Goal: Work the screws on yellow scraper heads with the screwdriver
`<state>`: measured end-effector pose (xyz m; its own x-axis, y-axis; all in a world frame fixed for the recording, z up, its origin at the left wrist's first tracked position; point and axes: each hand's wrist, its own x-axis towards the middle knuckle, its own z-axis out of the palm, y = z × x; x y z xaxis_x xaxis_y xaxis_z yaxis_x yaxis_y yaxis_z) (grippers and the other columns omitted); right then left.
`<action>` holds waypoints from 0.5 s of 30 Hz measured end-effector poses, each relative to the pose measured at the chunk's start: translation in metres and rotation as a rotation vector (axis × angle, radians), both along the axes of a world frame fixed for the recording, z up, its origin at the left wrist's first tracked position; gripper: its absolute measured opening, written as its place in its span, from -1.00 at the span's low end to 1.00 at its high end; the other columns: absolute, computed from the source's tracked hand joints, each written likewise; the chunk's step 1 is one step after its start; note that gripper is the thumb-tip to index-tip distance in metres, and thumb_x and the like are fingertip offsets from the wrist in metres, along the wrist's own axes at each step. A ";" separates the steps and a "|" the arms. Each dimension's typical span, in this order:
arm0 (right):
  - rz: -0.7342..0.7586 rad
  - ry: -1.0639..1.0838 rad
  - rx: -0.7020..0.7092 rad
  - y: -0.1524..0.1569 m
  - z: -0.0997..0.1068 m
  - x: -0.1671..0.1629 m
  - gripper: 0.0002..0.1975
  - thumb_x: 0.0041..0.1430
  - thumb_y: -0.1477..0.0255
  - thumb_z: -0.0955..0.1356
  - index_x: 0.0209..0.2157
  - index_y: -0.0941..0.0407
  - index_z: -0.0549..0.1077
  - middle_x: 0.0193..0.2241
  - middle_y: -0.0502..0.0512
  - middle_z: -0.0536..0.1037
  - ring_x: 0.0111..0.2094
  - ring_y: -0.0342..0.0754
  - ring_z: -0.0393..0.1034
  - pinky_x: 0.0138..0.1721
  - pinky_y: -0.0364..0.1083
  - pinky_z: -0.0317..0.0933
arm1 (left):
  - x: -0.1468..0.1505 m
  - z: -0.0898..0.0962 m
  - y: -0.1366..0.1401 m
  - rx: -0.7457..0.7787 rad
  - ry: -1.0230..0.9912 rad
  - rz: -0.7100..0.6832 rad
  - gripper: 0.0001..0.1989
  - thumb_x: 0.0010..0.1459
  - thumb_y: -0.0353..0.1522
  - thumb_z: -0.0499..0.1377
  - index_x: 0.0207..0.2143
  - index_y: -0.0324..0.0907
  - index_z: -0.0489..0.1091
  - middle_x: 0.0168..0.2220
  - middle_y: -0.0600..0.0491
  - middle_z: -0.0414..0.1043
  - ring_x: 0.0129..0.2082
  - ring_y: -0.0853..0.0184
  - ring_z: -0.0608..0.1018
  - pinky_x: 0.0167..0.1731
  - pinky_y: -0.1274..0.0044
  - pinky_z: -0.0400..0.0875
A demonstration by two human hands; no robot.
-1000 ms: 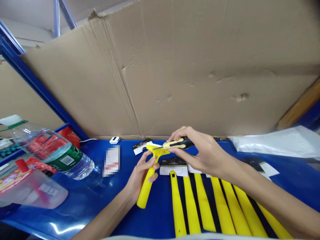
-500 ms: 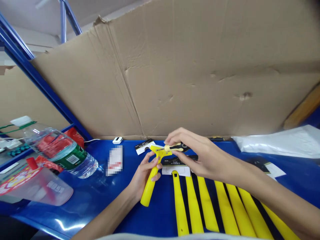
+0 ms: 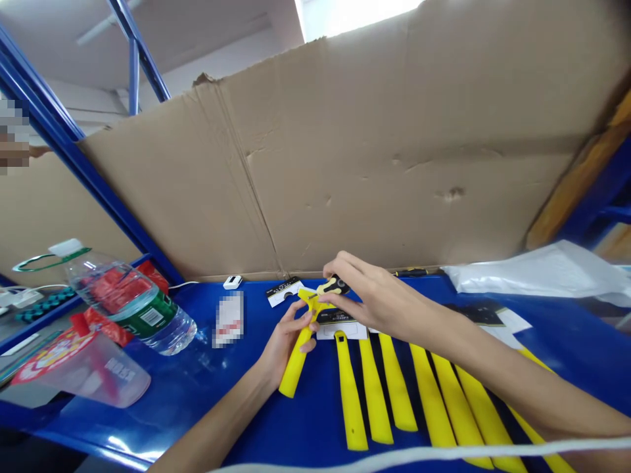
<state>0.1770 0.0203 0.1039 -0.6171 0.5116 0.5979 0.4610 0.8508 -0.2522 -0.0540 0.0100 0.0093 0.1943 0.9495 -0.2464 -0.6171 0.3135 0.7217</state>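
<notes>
My left hand (image 3: 283, 341) is wrapped round a yellow plastic tool handle (image 3: 292, 376) with a forked, Y-shaped head, held tilted above the blue table. In my right hand (image 3: 377, 299) is a short screwdriver (image 3: 327, 287) with a cream and black grip. Its thin metal shaft points left and reaches the yellow head; whether the tip sits in a screw cannot be made out. Under the right wrist and forearm, several yellow handles (image 3: 351, 401) lie side by side on the table. A black and white printed card (image 3: 340, 330) lies just behind them.
A water bottle (image 3: 160, 322) and a plastic cup (image 3: 125, 380) stand at the left. Along the back lie a small white device (image 3: 233, 282), another card (image 3: 279, 296), a second screwdriver (image 3: 414, 272) and a white plastic bag (image 3: 532, 272). A cardboard sheet (image 3: 369, 177) walls off the back.
My right hand and the screwdriver have shifted slightly left, and the screwdriver's angle has turned. The left hand still grips the yellow handle. The view has tilted up and right.
</notes>
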 end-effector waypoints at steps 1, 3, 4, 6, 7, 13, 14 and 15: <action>0.018 -0.004 -0.025 -0.001 0.000 -0.001 -0.79 0.52 0.32 0.30 0.08 0.10 0.31 0.01 0.23 0.49 -0.19 0.02 0.49 -0.21 -0.01 0.36 | 0.000 0.000 0.000 0.000 -0.005 0.002 -0.42 -0.05 -0.53 0.51 -0.02 -0.13 0.36 -0.22 0.07 0.40 -0.46 0.48 0.48 -0.73 0.73 0.18; 0.082 -0.016 -0.062 -0.002 -0.001 -0.002 -0.76 0.50 0.45 0.28 0.14 0.09 0.28 0.06 0.23 0.50 -0.13 0.02 0.51 -0.15 -0.02 0.37 | 0.000 0.000 -0.001 -0.004 -0.015 0.009 -0.38 -0.08 -0.54 0.51 0.00 -0.12 0.35 -0.21 0.07 0.41 -0.45 0.48 0.48 -0.73 0.73 0.19; 0.101 -0.020 -0.059 -0.002 -0.002 -0.003 -0.76 0.50 0.47 0.28 0.14 0.08 0.29 0.05 0.21 0.51 -0.12 0.02 0.52 -0.15 -0.02 0.38 | 0.000 0.000 -0.001 -0.005 -0.016 0.011 -0.37 -0.08 -0.55 0.51 0.00 -0.12 0.35 -0.22 0.07 0.40 -0.45 0.48 0.48 -0.72 0.73 0.19; 0.081 -0.019 -0.028 -0.003 -0.002 -0.003 -0.80 0.52 0.40 0.29 0.11 0.09 0.33 0.00 0.20 0.54 -0.12 0.05 0.53 -0.16 0.00 0.39 | 0.000 0.000 -0.002 -0.002 -0.004 0.002 -0.39 -0.06 -0.54 0.51 -0.01 -0.11 0.34 -0.25 0.08 0.39 -0.46 0.48 0.48 -0.72 0.73 0.19; 0.053 -0.008 -0.010 -0.003 -0.002 -0.003 -0.79 0.53 0.33 0.30 0.09 0.09 0.35 -0.02 0.21 0.55 -0.13 0.07 0.54 -0.16 0.02 0.40 | 0.001 0.000 -0.002 0.000 0.004 -0.005 -0.40 -0.05 -0.53 0.51 -0.02 -0.11 0.33 -0.26 0.09 0.38 -0.47 0.47 0.47 -0.73 0.73 0.18; 0.104 0.048 -0.024 -0.002 0.000 0.001 -0.76 0.52 0.34 0.29 0.13 0.09 0.33 0.10 0.26 0.51 -0.03 0.06 0.52 -0.07 0.04 0.43 | 0.002 0.001 -0.003 0.007 -0.001 -0.001 -0.40 -0.05 -0.53 0.50 -0.01 -0.11 0.33 -0.23 0.09 0.40 -0.47 0.49 0.48 -0.73 0.74 0.19; 0.129 0.071 -0.014 -0.002 0.000 0.001 -0.76 0.52 0.37 0.29 0.15 0.08 0.32 0.08 0.24 0.52 -0.02 0.05 0.52 -0.04 0.03 0.42 | 0.002 0.002 -0.003 0.011 -0.002 -0.005 -0.42 -0.04 -0.53 0.49 -0.02 -0.11 0.33 -0.22 0.09 0.40 -0.47 0.49 0.48 -0.73 0.74 0.18; 0.140 0.084 0.003 -0.001 0.000 0.002 -0.77 0.52 0.39 0.29 0.15 0.07 0.33 0.04 0.21 0.53 -0.03 0.04 0.52 -0.04 0.02 0.41 | 0.002 0.002 -0.004 0.015 -0.002 -0.012 -0.43 -0.03 -0.53 0.49 -0.02 -0.11 0.34 -0.22 0.08 0.40 -0.47 0.49 0.48 -0.73 0.74 0.18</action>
<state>0.1790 0.0189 0.1042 -0.6301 0.4217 0.6520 0.3148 0.9063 -0.2820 -0.0518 0.0064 0.0115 0.2065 0.9506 -0.2317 -0.6148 0.3103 0.7251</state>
